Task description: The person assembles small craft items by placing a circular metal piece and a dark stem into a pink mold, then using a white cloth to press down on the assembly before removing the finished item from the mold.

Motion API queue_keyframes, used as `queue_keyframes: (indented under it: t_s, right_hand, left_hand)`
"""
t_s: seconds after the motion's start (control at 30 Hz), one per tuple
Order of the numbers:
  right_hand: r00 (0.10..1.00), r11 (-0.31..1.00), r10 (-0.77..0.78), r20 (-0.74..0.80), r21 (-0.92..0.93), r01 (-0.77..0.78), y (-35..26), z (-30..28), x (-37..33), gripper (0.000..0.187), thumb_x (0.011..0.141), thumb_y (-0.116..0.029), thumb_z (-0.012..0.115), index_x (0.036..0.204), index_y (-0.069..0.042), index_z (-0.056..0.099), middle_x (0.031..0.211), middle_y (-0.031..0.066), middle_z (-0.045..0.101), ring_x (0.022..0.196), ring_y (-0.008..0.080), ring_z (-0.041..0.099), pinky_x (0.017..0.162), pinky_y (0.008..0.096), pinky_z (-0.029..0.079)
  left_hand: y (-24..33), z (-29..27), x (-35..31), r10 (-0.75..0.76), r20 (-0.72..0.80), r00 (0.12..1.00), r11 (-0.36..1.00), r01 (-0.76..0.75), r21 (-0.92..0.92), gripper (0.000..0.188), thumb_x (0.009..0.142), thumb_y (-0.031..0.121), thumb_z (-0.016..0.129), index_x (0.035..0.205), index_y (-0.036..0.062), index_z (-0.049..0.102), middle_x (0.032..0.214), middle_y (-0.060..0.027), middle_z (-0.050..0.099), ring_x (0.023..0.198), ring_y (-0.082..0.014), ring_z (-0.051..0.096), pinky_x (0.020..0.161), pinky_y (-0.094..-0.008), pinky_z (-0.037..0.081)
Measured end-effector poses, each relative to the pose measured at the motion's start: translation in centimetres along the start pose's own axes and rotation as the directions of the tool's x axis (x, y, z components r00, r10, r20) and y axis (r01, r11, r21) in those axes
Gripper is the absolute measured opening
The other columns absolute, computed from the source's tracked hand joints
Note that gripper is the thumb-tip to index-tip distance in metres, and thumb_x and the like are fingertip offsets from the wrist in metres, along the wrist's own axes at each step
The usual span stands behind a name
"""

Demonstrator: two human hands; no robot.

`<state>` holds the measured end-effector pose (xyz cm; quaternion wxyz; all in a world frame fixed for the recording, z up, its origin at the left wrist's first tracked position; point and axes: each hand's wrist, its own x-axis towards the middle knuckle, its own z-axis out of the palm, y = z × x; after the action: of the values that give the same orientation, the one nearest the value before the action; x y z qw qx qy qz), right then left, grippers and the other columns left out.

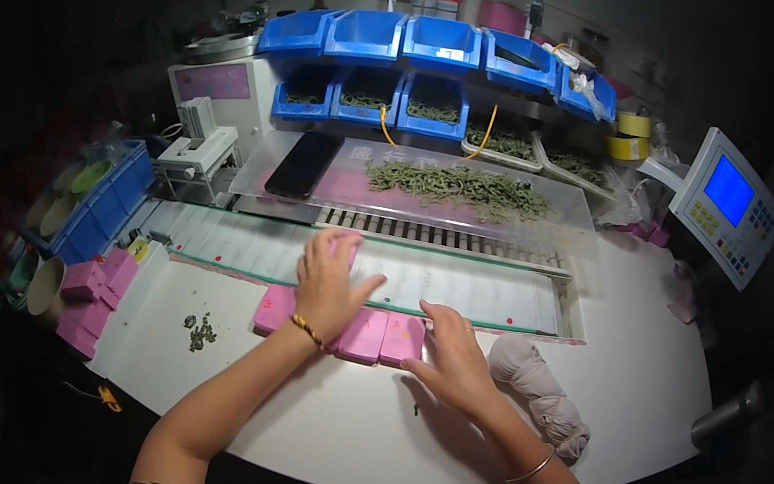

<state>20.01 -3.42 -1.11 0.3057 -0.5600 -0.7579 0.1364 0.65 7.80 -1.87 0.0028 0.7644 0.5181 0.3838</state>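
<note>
My left hand reaches over the near edge of the pale conveyor belt. Its fingers rest around a small pink box, partly covered by them, while the thumb is stretched away from it. On the white table in front of the belt stands a row of similar pink boxes; my left wrist hides part of this row. My right hand is open beside the row's right end, thumb and fingers spread around the corner of the end box. Whether it touches that box I cannot tell.
A bundled grey cloth lies right of my right hand. Loose dark leaf bits lie at left. Behind the belt, a clear shelf holds a black phone and green tea leaves. A control panel stands at right, blue bins behind.
</note>
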Motion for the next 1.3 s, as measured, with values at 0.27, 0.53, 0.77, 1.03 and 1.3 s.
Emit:
queue_keyframes:
  t_s: [0.27,0.53,0.77,1.03,1.3]
  right_hand:
    - [0.996,0.995,-0.037,0.077,-0.088,0.044,0.1,-0.9,0.7,0.068,0.069,-0.017,0.079,0.128,0.0,0.049,0.125,0.0192,0.05,0.116,0.0379,0.049,0.099,0.0453,0.042]
    - [0.946,0.959,-0.255,-0.199,0.071,0.273,-3.1,-6.9,-1.5,0.072,0.069,-0.017,0.082,0.131,-0.001,0.049,0.126,0.0181,0.053,0.118,0.0351,0.05,0.1,0.0421,0.041]
    - [0.97,0.968,-0.242,-0.031,0.068,0.243,-2.4,-9.1,-4.4,0.074,0.076,-0.024,0.081,0.136,-0.002,0.045,0.129,0.0194,0.05,0.123,0.0365,0.047,0.104,0.0432,0.038]
    - [0.961,0.953,0.195,-0.198,-0.193,-0.233,8.0,-18.6,-6.2,0.069,0.075,-0.033,0.081,0.131,-0.008,0.05,0.14,0.0234,0.04,0.131,0.0399,0.04,0.111,0.0445,0.033]
    - [0.761,0.71,0.296,-0.577,-0.4,-0.58,17.1,-29.4,-7.5,0.059,0.069,-0.023,0.085,0.118,-0.008,0.056,0.148,0.0232,0.029,0.13,0.0426,0.042,0.106,0.0469,0.039]
  left_hand:
    - [5.7,-2.2,-3.9,0.044,0.239,0.97,0.707,0.139,-0.694,0.037,0.09,0.016,0.069,0.121,0.001,0.053,0.115,-0.0096,0.053,0.104,-0.0146,0.054,0.074,-0.0249,0.052]
    - [6.4,-2.1,-4.1,0.264,0.658,0.705,-0.285,0.709,-0.645,0.051,0.098,0.024,0.06,0.135,-0.0045,0.041,0.126,-0.0159,0.055,0.111,-0.0209,0.06,0.093,-0.0331,0.052]
    - [6.9,-2.2,-5.5,0.512,0.665,0.544,-0.263,0.836,-0.481,0.066,0.093,0.03,0.066,0.141,-0.0046,0.038,0.127,-0.019,0.057,0.114,-0.0273,0.06,0.098,-0.0396,0.05]
    - [8.7,-3.7,-6.2,0.306,0.739,0.601,0.471,0.579,-0.666,0.069,0.079,0.027,0.081,0.137,0.006,0.049,0.103,-0.0103,0.059,0.09,-0.02,0.062,0.081,-0.0329,0.054]
    - [8.8,-3.3,-7.4,0.518,0.577,0.632,0.829,-0.207,-0.519,0.064,0.067,0.04,0.082,0.121,0.01,0.063,0.094,-0.0136,0.057,0.087,-0.0322,0.057,0.078,-0.0402,0.049]
